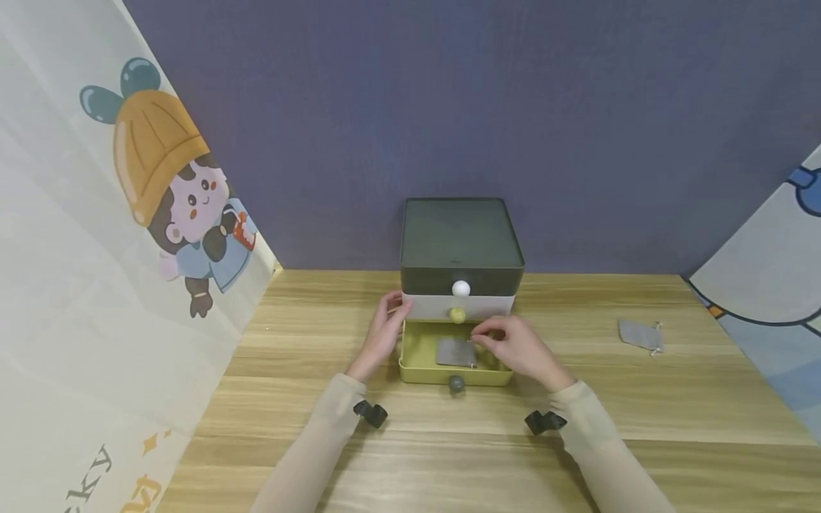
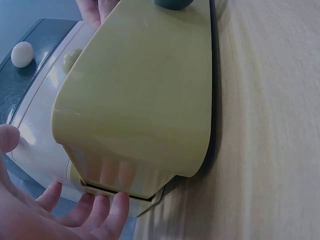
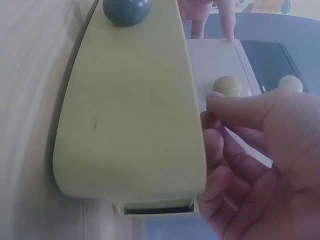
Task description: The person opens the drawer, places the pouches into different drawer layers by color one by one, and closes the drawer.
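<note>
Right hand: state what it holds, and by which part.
The right hand seems to pinch the drawstring end of the grey pouch lying in the open yellow drawer; the grip itself is too small to confirm.

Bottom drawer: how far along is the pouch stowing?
Done: the yellow bottom drawer is pulled open and one grey pouch lies inside. In hand: the right hand hovers over that pouch; the left hand rests against the drawer unit. Left: a second grey pouch lies on the table, and the drawer is not yet closed.

pouch (image 1: pixel 456 352) in drawer (image 1: pixel 417 356), spare pouch (image 1: pixel 639 334) right
</note>
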Available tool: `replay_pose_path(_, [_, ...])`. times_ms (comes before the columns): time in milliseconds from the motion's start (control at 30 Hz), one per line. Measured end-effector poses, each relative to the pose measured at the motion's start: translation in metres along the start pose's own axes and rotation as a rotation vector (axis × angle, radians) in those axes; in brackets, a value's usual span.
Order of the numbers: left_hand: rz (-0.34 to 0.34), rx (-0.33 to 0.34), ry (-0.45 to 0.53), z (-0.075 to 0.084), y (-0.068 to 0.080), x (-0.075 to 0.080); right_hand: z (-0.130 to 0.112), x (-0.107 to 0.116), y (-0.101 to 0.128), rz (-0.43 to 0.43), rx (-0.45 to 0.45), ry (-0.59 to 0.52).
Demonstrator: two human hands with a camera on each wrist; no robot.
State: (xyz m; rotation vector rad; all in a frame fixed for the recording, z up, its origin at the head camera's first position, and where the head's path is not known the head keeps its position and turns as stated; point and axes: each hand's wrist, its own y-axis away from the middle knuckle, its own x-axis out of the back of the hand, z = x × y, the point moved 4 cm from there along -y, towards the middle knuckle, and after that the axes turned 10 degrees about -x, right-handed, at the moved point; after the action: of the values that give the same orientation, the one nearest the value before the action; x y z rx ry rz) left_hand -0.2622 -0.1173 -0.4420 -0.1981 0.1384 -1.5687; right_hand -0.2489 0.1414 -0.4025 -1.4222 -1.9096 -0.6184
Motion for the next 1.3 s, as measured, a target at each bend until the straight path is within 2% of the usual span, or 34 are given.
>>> replay_pose_path(567, [0.006, -0.011, -0.003, -0.001, -0.001, 0.000, 0.025, 0.017, 0.010, 0.118, -0.067, -0.058])
replay_pose_path(1300, [0.003, -0.011, -0.017, 0.000, -0.001, 0.000, 0.050, 0.026, 0.022, 0.120, -0.119, -0.013])
